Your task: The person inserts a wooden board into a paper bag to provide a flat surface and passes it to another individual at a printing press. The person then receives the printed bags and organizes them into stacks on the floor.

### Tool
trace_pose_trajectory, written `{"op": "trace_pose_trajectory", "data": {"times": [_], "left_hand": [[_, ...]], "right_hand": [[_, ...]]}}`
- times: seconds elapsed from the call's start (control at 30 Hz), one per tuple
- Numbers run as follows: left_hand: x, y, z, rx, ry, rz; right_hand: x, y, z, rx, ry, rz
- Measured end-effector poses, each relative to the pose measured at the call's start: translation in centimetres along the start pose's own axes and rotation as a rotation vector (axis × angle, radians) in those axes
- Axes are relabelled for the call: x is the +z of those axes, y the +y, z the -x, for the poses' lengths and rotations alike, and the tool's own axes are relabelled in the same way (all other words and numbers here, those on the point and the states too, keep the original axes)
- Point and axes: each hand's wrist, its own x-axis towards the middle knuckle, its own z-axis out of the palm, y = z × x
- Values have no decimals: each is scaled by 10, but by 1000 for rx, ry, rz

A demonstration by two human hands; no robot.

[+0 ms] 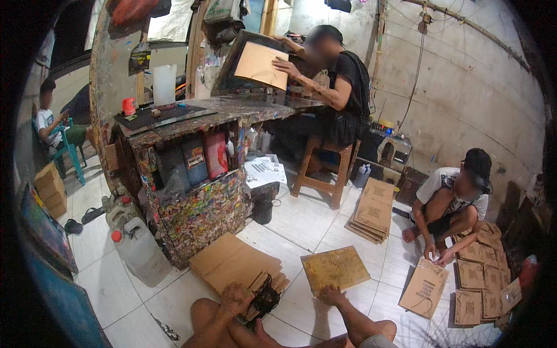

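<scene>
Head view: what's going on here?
The wearer's left hand is on the near end of a stack of brown cardboard, beside a black cord bundle. A yellowish board lies on the tiles further right. At right, a crouching person has both hands at a flat brown piece, near piled ones. At the workbench, a seated person has one hand on a tan sheet.
</scene>
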Motion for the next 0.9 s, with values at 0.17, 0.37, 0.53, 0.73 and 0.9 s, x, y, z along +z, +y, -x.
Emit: {"op": "trace_pose_trajectory", "data": {"times": [0.17,0.37,0.53,0.73,0.9], "left_hand": [[-29,-17,9,201,-69,-509],[-149,89,-41,-234,-224,44],[-157,115,-40,-116,-127,41],[-174,114,-59,-255,-350,132],[-163,85,-50,-281,-202,250]], "right_hand": [[11,-10,55,85,-112,-111],[8,-19,134,-117,-114,-274],[-12,56,110,23,86,-507],[-13,88,85,509,237,-412],[-8,78,79,633,119,-317]]}}
